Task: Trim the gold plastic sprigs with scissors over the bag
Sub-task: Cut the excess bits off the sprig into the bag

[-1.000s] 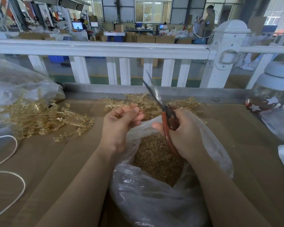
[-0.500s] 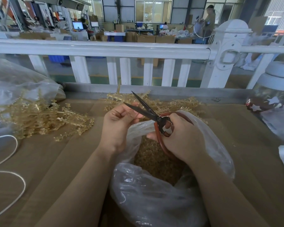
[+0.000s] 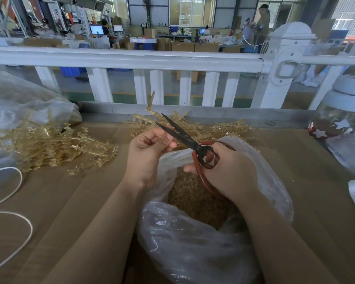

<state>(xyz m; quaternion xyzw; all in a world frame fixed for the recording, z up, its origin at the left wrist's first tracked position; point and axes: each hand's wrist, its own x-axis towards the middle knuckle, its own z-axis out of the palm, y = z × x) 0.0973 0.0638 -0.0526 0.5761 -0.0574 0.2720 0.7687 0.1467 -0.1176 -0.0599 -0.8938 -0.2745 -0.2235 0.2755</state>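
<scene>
My left hand (image 3: 150,154) pinches a gold sprig (image 3: 151,103) that sticks up toward 12 o'clock, fingers curled around its lower stem. My right hand (image 3: 225,171) is curled through the red handles of the scissors (image 3: 184,136), and the dark blades stand parted, pointing to 10 o'clock, right against my left fingertips (image 3: 169,137).

The main risk I see is that closeness: if the blades close now, they could nip a fingertip rather than plastic, since the stem between them is thin and partly hidden by my fingers. I cannot tell whether the stem sits between the blades at all. A second risk is where the cut piece falls: the cut point is at the 11 o'clock edge of the clear bag (image 3: 193,253), not over its middle, so a trimmed bit could drop onto the worktop (image 3: 70,201) instead of among the gold trimmings already inside.

At 9 o'clock lies a heap of uncut sprigs (image 3: 49,146) spilling from another plastic bag (image 3: 19,107), with a white cord (image 3: 12,201) nearer me. More sprigs (image 3: 213,128) lie at 12 o'clock behind the scissors, and a jar with star stickers (image 3: 340,119) stands at 2 o'clock. A white railing (image 3: 131,58) closes the far side. Nothing blocks the cut itself.
</scene>
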